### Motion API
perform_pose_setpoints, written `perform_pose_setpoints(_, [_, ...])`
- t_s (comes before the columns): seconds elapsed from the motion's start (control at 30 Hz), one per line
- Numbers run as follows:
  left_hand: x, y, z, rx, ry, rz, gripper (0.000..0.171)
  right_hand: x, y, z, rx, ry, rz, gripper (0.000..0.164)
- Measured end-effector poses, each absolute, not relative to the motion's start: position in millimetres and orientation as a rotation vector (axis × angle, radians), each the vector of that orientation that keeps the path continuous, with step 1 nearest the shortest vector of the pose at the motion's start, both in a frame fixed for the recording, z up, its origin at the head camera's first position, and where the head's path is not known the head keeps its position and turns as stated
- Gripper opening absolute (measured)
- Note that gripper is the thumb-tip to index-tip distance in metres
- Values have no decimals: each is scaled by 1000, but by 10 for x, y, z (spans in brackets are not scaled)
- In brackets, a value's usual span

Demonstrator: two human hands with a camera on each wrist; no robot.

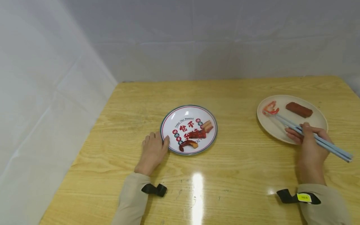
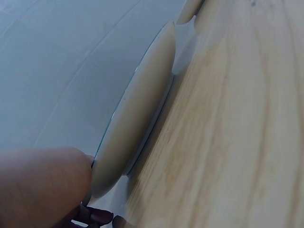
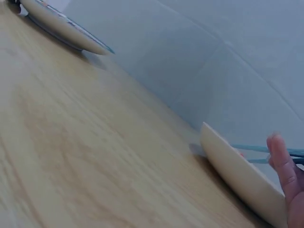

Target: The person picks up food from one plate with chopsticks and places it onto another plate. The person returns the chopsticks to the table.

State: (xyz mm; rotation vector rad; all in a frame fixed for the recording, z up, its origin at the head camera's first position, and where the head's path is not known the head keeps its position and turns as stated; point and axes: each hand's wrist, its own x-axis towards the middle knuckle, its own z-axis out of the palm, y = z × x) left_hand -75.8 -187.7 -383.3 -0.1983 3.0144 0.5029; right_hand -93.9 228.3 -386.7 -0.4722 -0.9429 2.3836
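In the head view my left hand (image 1: pixel 153 151) holds the near-left rim of a white plate (image 1: pixel 171 118) with a blue edge and red lettering, the thumb over the rim. The left wrist view shows the thumb against this plate's edge (image 2: pixel 130 118). Three food pieces lie on it: a dark curved piece (image 1: pixel 189 145), a red-brown piece (image 1: pixel 197 134) and a pale striped piece (image 1: pixel 207 126). My right hand (image 1: pixel 312 150) grips light-blue chopsticks (image 1: pixel 334 149), their tips at a red-and-white shrimp-like piece (image 1: pixel 270 107) on a cream plate (image 1: pixel 270 126). A brown block-shaped piece (image 1: pixel 299 109) lies there too.
Both plates stand apart on a light wooden table (image 1: pixel 236 175). White sheeting (image 1: pixel 174 59) rises behind the table's far edge and along the left side (image 1: pixel 42 93). Black straps (image 1: pixel 154 189) are round both sleeves.
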Motion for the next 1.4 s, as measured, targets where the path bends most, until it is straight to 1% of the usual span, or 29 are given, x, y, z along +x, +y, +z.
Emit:
perform_pose_setpoints(0.23, [-768, -1870, -3821, -202, 3002, 492, 52, -946, 2264, -3903, -550, -996, 2318, 34])
perform_pose_setpoints(0.5, [-779, -1858, -3812, -195, 3003, 495, 51, -955, 2355, -3886, -635, -693, 2402, 27])
perform_pose_setpoints(0.77, [-777, -1871, -3817, -179, 3022, 492, 50, -975, 2387, -3860, -746, -625, 2415, 34])
perform_pose_setpoints(0.97, [-767, -1884, -3843, -188, 3017, 495, 50, -997, 2387, -3860, -814, -608, 2343, 32])
perform_pose_setpoints(1.13, [-767, -1886, -3854, -196, 3015, 481, 50, -989, 2375, -3858, -789, -592, 2273, 31])
perform_pose_setpoints(1.4, [-763, -1886, -3843, -183, 3029, 496, 49, -966, 2307, -3808, -611, -702, 2201, 31])
